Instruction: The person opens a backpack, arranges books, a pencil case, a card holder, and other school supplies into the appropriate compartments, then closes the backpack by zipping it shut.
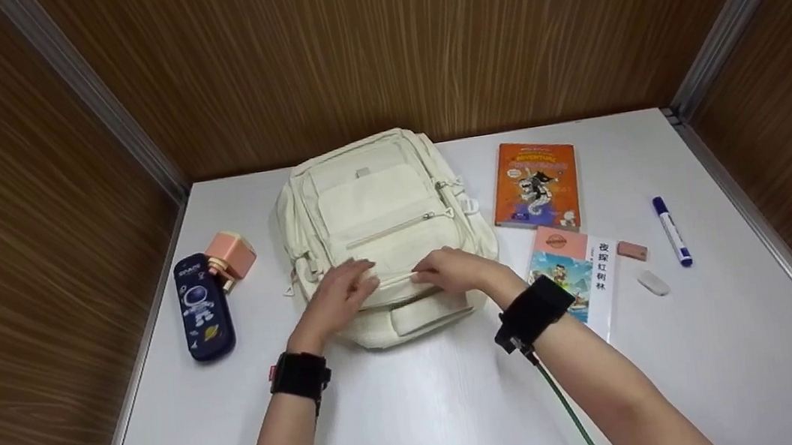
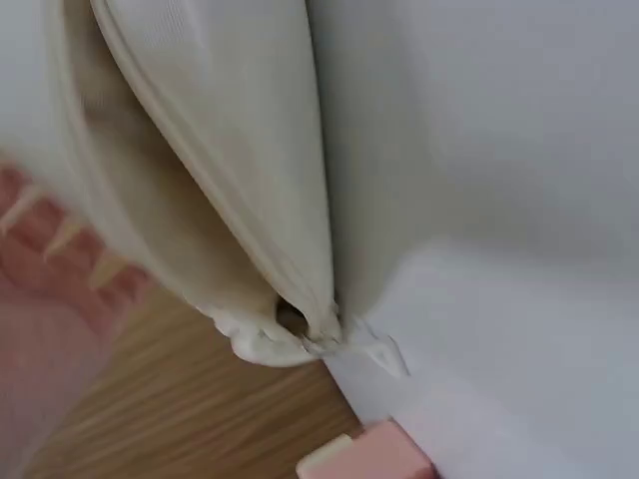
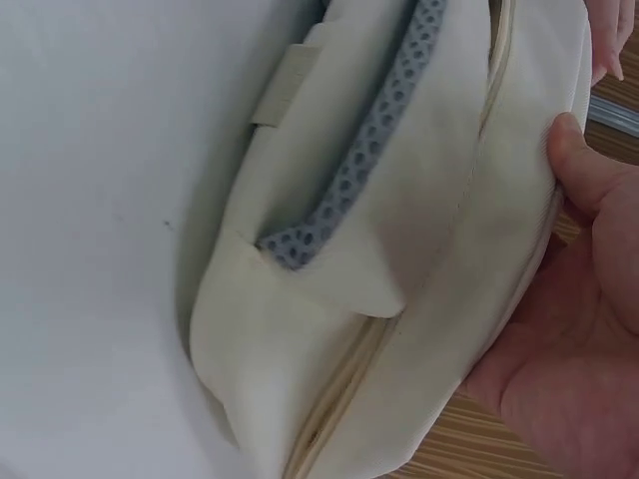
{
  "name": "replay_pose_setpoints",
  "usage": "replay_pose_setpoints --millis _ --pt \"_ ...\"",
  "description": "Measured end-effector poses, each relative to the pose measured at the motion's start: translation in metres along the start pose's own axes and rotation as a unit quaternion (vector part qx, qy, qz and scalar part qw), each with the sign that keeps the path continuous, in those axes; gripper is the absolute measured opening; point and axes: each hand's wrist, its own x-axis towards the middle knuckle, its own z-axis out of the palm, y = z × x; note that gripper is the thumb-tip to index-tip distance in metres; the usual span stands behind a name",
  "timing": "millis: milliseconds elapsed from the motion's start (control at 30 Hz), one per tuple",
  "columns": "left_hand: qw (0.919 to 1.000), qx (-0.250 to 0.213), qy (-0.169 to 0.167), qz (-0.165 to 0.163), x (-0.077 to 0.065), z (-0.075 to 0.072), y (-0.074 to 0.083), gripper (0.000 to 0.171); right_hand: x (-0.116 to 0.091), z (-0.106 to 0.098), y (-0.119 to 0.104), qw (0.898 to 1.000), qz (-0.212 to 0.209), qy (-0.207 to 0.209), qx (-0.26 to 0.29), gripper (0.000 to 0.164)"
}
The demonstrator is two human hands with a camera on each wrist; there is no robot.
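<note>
A cream backpack lies on its back, its top end and carry handle toward me. My left hand rests at the left of its top edge, with a gap between thumb and index finger; its fingertips are slightly bent against the fabric. To the right, my right hand pinches the same edge: in the right wrist view the thumb presses the near side while the other fingers are partly hidden behind. An unzipped opening gapes in the left wrist view.
Left of the bag are a navy astronaut pencil case and a pink box-shaped object. On the right lie an orange book, a second book partly under my forearm, a pink block, a white eraser and a marker.
</note>
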Motion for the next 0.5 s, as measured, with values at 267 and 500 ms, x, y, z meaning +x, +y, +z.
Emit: replay_pose_setpoints --millis 267,500 --pt "0.9978 -0.012 -0.047 0.045 0.0 0.008 0.011 0.053 -0.005 -0.022 0.001 1.0 -0.021 0.014 0.002 0.03" --pt "0.9965 -0.04 -0.015 0.072 0.006 0.005 0.013 0.042 -0.006 -0.032 0.004 0.999 -0.031 0.023 0.006 0.028"
